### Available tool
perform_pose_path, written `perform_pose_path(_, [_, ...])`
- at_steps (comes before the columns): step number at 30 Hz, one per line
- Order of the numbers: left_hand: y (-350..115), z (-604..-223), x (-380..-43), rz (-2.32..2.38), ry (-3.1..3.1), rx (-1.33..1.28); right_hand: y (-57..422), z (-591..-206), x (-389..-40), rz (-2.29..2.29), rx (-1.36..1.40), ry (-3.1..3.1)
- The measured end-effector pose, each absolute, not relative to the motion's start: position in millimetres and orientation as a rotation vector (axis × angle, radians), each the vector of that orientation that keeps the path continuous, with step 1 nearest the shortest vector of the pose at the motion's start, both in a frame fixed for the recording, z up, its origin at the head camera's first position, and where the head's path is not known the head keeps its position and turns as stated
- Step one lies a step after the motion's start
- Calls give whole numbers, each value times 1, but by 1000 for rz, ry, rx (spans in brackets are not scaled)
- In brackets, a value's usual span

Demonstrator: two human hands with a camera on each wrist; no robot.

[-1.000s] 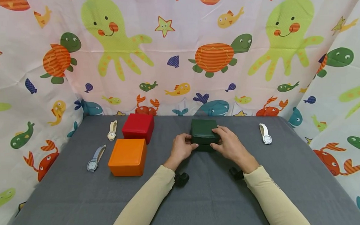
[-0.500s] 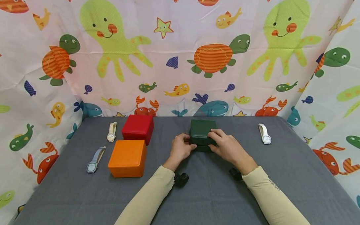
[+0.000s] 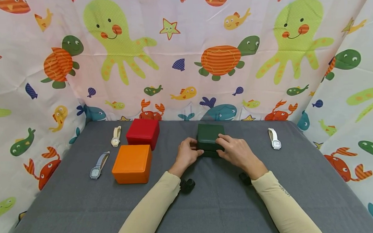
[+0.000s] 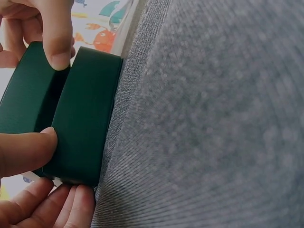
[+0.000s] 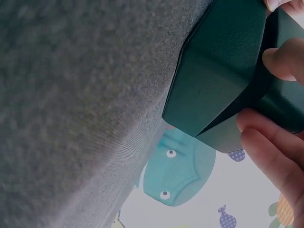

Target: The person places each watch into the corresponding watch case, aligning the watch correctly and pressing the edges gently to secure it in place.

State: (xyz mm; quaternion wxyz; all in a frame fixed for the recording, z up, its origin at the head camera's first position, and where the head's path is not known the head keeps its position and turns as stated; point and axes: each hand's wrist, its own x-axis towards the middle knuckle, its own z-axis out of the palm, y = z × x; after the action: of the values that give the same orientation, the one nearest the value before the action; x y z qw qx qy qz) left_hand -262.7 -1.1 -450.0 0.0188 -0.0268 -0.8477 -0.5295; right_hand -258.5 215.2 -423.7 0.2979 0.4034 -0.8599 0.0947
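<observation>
A dark green lidded box (image 3: pixel 210 133) stands on the grey cloth near the back middle. A dark wedge-shaped gap shows between its lid and base in both wrist views. My left hand (image 3: pixel 187 153) grips its left side, with the thumb (image 4: pixel 28 149) at the front seam and the fingers (image 4: pixel 78 204) along the base's side. Opposite it, my right hand (image 3: pixel 236 151) holds the right side. Its thumb (image 5: pixel 282 61) lies at the gap, and its fingers (image 5: pixel 270 147) rest on the lid's side. The inside of the box is hidden.
To the left stand an orange box (image 3: pixel 132 163) and a red box (image 3: pixel 143 131) behind it. Beside them lie a watch with a blue-grey strap (image 3: pixel 97 167) and a cream watch (image 3: pixel 115 136). A white watch (image 3: pixel 274 139) lies at right. Patterned curtain (image 3: pixel 177 38) encloses the table.
My right hand has shifted slightly left, its fingers coming further over the box's right front corner. My left hand keeps its place on the box. The head view has shifted slightly.
</observation>
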Motion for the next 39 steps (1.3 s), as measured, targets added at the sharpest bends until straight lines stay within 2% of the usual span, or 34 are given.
perform_pose_path(19, [2,-450,-264,-1707,-2581,-120,218,-408,-266,336,1103,-2357])
perform_pose_path(39, [0,-454,-262,-1765,-2545,-118,222,-355,-286,514,1077,-2741])
